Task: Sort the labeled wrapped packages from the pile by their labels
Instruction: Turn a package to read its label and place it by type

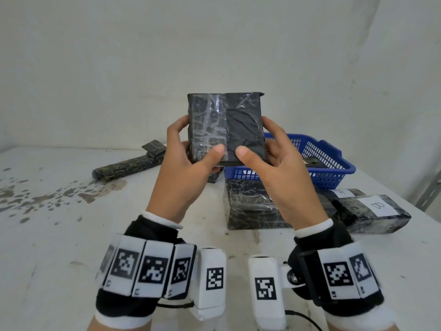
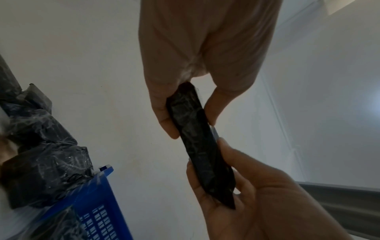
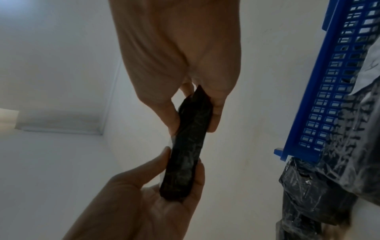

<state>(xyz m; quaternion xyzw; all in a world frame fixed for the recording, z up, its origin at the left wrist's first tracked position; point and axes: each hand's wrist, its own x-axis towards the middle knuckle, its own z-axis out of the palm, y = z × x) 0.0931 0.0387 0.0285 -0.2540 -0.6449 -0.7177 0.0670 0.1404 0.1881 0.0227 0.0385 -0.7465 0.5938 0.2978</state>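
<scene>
I hold a flat, square package wrapped in black plastic and clear tape (image 1: 226, 125) upright above the table. My left hand (image 1: 193, 149) grips its left edge, thumb on the near face. My right hand (image 1: 262, 149) grips the right edge the same way. No label shows on the face turned to me. In the left wrist view the package (image 2: 197, 142) appears edge-on, pinched between thumb and fingers of both hands. The right wrist view shows the same package (image 3: 187, 146) edge-on. On the table lie a package marked B (image 1: 372, 211) and one marked A (image 1: 343, 193).
A blue slotted basket (image 1: 322, 161) holding a dark package stands at the back right. A thick black block package (image 1: 250, 206) lies in front of it. A long black package (image 1: 128, 167) lies at the back left. The white table (image 1: 71, 235) has dark stains at left.
</scene>
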